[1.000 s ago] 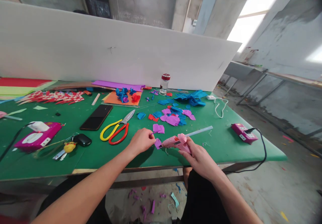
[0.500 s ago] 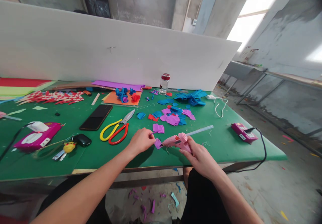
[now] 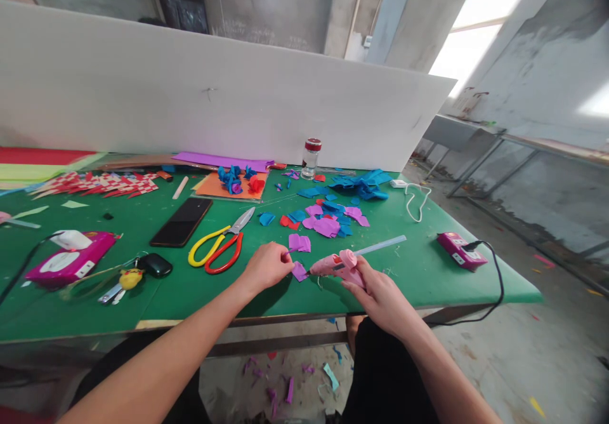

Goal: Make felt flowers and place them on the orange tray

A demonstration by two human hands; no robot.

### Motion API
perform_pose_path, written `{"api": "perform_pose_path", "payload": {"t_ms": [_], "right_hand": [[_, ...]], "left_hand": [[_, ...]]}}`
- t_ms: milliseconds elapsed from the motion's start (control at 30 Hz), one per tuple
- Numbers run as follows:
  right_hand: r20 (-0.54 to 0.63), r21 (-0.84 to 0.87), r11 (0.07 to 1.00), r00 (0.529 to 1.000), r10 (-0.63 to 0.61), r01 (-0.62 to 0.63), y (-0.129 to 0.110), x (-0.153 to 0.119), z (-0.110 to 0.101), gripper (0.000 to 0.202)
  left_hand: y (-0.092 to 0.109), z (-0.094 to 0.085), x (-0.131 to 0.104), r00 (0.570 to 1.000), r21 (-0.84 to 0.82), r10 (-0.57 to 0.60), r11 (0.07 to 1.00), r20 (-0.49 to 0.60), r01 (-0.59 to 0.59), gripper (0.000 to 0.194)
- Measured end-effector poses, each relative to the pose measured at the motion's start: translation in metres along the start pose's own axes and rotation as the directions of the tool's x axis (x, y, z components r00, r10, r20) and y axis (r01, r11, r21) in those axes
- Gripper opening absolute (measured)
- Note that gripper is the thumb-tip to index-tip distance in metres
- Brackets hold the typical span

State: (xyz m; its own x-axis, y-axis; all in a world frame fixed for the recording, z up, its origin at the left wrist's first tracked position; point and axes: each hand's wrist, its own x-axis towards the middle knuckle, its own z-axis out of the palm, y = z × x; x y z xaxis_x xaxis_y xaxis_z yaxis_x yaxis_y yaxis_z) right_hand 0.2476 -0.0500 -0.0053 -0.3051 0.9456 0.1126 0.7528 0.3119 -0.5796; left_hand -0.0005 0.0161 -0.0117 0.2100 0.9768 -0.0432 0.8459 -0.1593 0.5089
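My right hand (image 3: 375,286) is wrapped round the grip of a pink hot glue gun (image 3: 339,264). A clear glue stick (image 3: 380,245) juts from its back end. The gun's dark nozzle points left, close to the right edge of a small purple paper piece (image 3: 299,271). My left hand (image 3: 269,264) is closed in a pinch on a bit of purple paper, its fingertips just above the left side of that small piece. Other purple paper pieces (image 3: 299,242) lie just beyond my fingertips. What the left palm covers is hidden.
Scissors (image 3: 223,246) and a phone (image 3: 181,222) lie left of my hands. Purple and blue paper petals (image 3: 327,226) are heaped ahead, with a red-capped jar (image 3: 311,159) behind. A pink power strip (image 3: 461,251) sits at right; a white board (image 3: 214,100) stands along the back.
The glue gun has shifted slightly right, its nozzle drawn back from over the small purple piece to beside its edge. My left hand stays in place.
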Motion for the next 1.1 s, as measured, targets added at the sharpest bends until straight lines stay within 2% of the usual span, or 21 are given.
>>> {"api": "perform_pose_path", "payload": {"t_ms": [167,267,500,767,1100], "right_hand": [[-0.046,-0.026,1.0,0.999,0.014,-0.015,0.002,-0.001,-0.003,0.035],[-0.062,0.021,1.0,0.998,0.008,-0.007,0.001,-0.002,-0.006,0.04],[0.012,0.069,0.997,1.0,-0.023,0.022,-0.006,-0.001,0.002,0.033],[0.02,0.038,0.999,1.0,-0.021,0.021,-0.008,0.0,0.004,0.032],[-0.062,-0.01,1.0,0.998,0.004,-0.004,0.001,-0.002,-0.004,0.038]], "left_hand": [[-0.002,0.001,0.001,1.0,0.003,-0.004,1.0,0.005,0.004,0.015],[0.0,0.0,0.0,1.0,0.003,-0.002,1.0,0.008,0.002,0.015],[0.003,-0.002,-0.001,1.0,0.014,-0.009,1.0,0.001,0.009,0.016],[0.003,-0.002,-0.001,1.0,0.018,-0.017,1.0,0.006,0.017,0.015],[0.002,-0.002,0.0,1.0,0.015,-0.012,1.0,0.016,0.012,0.015]]}}
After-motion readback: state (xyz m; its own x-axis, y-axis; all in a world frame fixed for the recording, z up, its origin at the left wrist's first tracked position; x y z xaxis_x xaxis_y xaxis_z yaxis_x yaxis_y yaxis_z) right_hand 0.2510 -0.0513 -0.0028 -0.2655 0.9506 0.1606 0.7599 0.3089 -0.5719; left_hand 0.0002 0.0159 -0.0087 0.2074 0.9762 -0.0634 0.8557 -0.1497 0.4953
